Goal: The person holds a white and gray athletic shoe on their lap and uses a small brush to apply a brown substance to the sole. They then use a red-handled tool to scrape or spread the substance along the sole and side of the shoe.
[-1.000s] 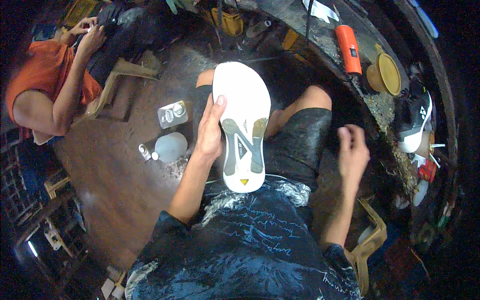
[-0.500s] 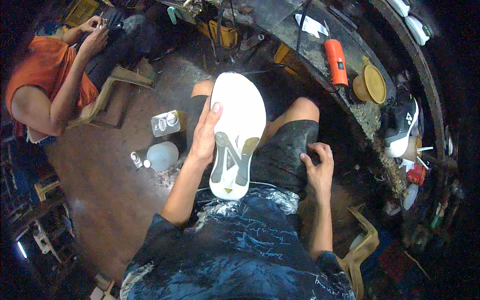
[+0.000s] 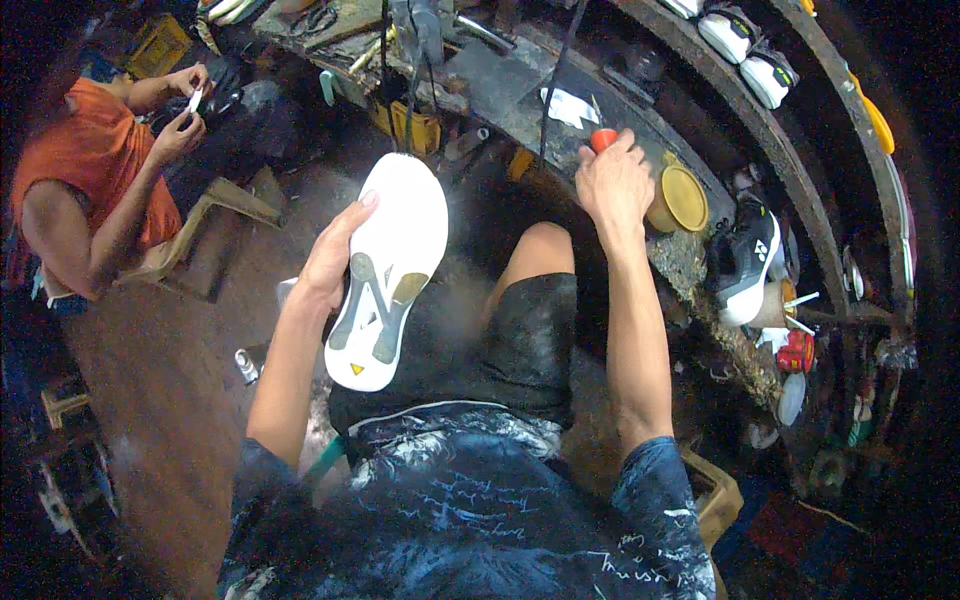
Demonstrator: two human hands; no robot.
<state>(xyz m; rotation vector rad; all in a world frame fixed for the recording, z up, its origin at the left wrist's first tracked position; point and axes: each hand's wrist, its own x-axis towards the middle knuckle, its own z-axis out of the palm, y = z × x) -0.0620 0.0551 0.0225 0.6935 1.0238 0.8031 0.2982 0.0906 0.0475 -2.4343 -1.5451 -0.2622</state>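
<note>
The left hand (image 3: 335, 255) holds a white shoe sole with grey and tan tread patches (image 3: 388, 268) by its left edge, fingers curled under and thumb on the rim, the sole tilted tread-up above the person's lap, toe toward 12 o'clock. The right hand (image 3: 613, 182) reaches out to 1 o'clock and closes over a small orange-red tool (image 3: 603, 139) lying on the dark curved work surface (image 3: 500, 85) (only its tip shows past the knuckles). Just beside that hand, toward 3 o'clock, sits a round yellow lid (image 3: 683, 197), and farther along a black-and-white sports shoe (image 3: 745, 258). At 10 o'clock a person in an orange shirt (image 3: 85, 165) sits with both hands together
</note>
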